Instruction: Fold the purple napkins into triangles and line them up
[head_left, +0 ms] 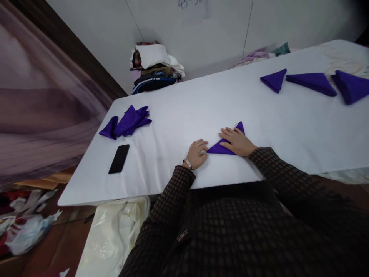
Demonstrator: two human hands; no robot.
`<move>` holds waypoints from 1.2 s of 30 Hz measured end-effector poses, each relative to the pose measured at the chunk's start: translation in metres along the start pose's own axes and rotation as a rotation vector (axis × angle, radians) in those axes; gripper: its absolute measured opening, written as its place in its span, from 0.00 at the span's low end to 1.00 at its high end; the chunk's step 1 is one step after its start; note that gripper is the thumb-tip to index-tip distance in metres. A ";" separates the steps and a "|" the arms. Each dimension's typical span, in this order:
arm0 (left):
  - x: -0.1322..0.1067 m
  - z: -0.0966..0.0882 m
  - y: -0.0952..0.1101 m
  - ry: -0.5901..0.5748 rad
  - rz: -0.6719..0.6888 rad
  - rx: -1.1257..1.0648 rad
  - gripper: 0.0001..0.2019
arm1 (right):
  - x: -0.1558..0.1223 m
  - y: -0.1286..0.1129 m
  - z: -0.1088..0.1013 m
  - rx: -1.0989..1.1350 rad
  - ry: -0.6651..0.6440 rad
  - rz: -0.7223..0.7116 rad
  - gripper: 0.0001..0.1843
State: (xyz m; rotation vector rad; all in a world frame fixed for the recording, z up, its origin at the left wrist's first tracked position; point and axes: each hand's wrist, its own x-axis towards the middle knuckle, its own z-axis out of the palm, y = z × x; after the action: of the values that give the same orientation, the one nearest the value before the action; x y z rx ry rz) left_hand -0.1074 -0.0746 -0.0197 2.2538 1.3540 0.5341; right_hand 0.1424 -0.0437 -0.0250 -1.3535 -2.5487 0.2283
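A purple cloth napkin point(221, 149), folded into a triangle, lies on the white-covered table point(178, 115) in front of me. My right hand point(236, 142) rests flat across it with the fingers stretched out, hiding its middle. At the triangle's left corner, my left hand point(197, 154) has its fingers curled, with thumb and fingertips pinched at the tip of the cloth. A silvery bracelet point(188, 164) circles my left wrist.
Purple napkins point(129, 121) lie loosely heaped at the table's left, near a black phone point(119, 159). Several folded ones point(313, 82) sit at the far right. Stacked clothes point(157, 69) stand behind the table, and a sheer curtain point(46, 100) hangs on the left.
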 end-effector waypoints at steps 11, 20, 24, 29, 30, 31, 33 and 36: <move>-0.001 -0.001 0.003 -0.011 -0.015 0.011 0.07 | 0.000 0.001 0.001 -0.006 0.004 -0.010 0.33; -0.001 -0.001 0.005 -0.013 -0.028 0.009 0.09 | 0.000 0.000 0.001 0.003 0.004 -0.008 0.33; -0.003 -0.003 0.009 0.055 -0.099 0.027 0.11 | 0.000 -0.002 0.000 0.007 0.002 -0.001 0.33; 0.006 -0.004 0.040 0.170 -0.010 0.091 0.15 | 0.001 -0.004 0.000 0.011 0.016 -0.013 0.33; 0.010 -0.001 0.048 0.145 0.043 0.093 0.17 | 0.002 -0.004 0.000 0.011 0.016 -0.016 0.32; 0.014 0.003 0.054 0.109 0.087 0.094 0.20 | 0.002 -0.004 0.000 0.014 0.013 -0.019 0.32; 0.023 0.014 0.064 0.033 0.128 0.103 0.27 | 0.003 -0.004 0.000 0.024 0.002 -0.016 0.31; 0.031 0.033 0.069 -0.034 0.088 0.151 0.37 | 0.003 -0.004 0.001 0.045 0.007 0.016 0.30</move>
State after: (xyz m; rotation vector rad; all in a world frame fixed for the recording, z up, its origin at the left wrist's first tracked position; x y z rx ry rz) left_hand -0.0266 -0.0813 -0.0055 2.4420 1.3227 0.4340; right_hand 0.1369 -0.0433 -0.0249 -1.3557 -2.5125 0.2806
